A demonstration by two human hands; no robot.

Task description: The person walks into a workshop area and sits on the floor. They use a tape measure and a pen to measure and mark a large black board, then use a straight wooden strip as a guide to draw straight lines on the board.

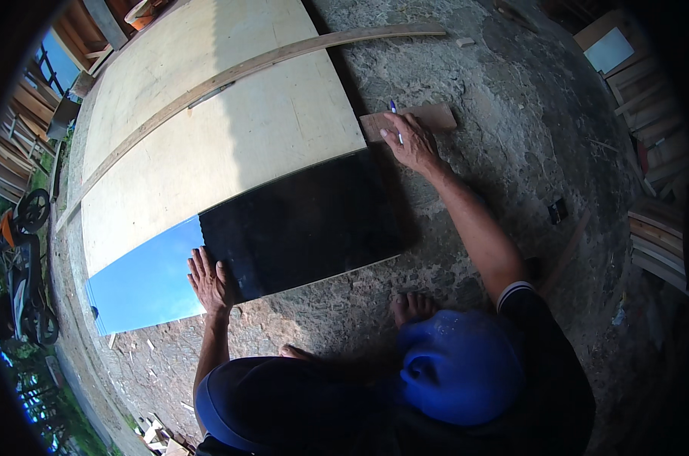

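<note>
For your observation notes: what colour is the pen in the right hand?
Blue, seen in the head view: pen held by the right hand.

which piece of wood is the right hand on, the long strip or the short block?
The short block. The right hand rests on it with a pen, beside the plywood sheet; the long strip lies untouched across that sheet.

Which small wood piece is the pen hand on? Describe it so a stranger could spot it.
Start at the big pale plywood sheet on the concrete floor. At its right edge, just above the reflective glass panel, lies a short flat brown offcut under the right hand. Unlike the long thin batten, it is stubby and rectangular.
</note>
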